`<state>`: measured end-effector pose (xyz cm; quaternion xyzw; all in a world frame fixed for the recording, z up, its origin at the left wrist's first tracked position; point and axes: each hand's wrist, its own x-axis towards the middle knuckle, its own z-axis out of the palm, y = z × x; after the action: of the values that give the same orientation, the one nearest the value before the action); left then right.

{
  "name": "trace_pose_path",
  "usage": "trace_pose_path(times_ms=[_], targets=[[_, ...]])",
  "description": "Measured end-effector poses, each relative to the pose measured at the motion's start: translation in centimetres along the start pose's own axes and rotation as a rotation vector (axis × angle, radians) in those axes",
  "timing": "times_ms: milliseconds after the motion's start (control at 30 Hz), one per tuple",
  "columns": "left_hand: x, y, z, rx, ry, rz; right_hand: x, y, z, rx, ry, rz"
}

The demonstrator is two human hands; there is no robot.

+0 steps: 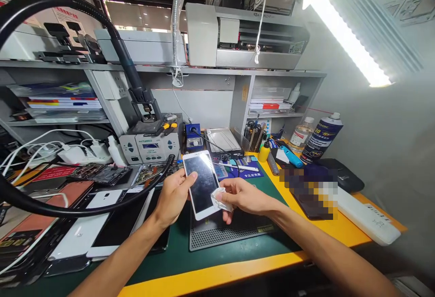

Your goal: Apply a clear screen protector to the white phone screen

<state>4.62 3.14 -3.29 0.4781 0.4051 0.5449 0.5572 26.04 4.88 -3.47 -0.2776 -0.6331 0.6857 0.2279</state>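
— What's in the hands?

— The left hand (pixel 173 197) grips a white phone (pixel 202 183) by its left edge, thumb laid over the top corner of the dark screen. The phone sits at the centre of the frame, tilted, its lower end over a grey ribbed mat (pixel 220 231).

— And the other one?

— The right hand (pixel 243 196) is closed on a small crumpled wipe (pixel 219 199), fingers pinching it against the lower right corner of the phone's glass.

— What's under all this?

— A green bench pad (pixel 176 256) with a yellow edge along the bottom of the frame. At lower left lie several flat phones and panels (pixel 84 233), and a thick black hose (pixel 68 206) sweeps across them.

— Behind?

— Just above the phone, a grey soldering station (pixel 151 145); to its right, a small blue stand (pixel 193 138). At right of centre there's a dark spray can (pixel 321 138) beside a clear bottle (pixel 301 134), and a white power strip (pixel 369 217) lies along the yellow edge at the right. A lit tube lamp (pixel 346 36) glares at upper right.
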Motion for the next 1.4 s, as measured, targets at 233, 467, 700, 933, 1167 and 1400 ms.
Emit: trace_pose_path(times_ms=[233, 467, 700, 933, 1167, 1400], targets=[[0.0, 0.7, 0.1, -0.019, 0.090, 0.033, 0.0, -0.4, 0.3, -0.011, 0.058, 0.003], [0.0, 0.1, 0.2, 0.011, 0.198, 0.032, 1.0, 0.9, 1.6, -0.195, 0.213, 0.011], [0.2, -1.0, 0.2, 0.013, 0.223, 0.068, 1.3, 1.7, 3.5, -0.517, 0.457, -0.025], [-0.2, -1.0, 0.3, -0.009, 0.253, 0.047, 1.2, 1.2, 4.5, -0.593, 0.552, 0.051], [-0.1, -0.3, 0.2, -0.083, 0.273, -0.016, 1.2, 1.1, 3.5, -0.602, 0.562, 0.065], [-0.2, 0.8, 0.0, -0.094, 0.277, -0.113, 0.7, 0.9, 0.8, -0.352, 0.274, -0.044]])
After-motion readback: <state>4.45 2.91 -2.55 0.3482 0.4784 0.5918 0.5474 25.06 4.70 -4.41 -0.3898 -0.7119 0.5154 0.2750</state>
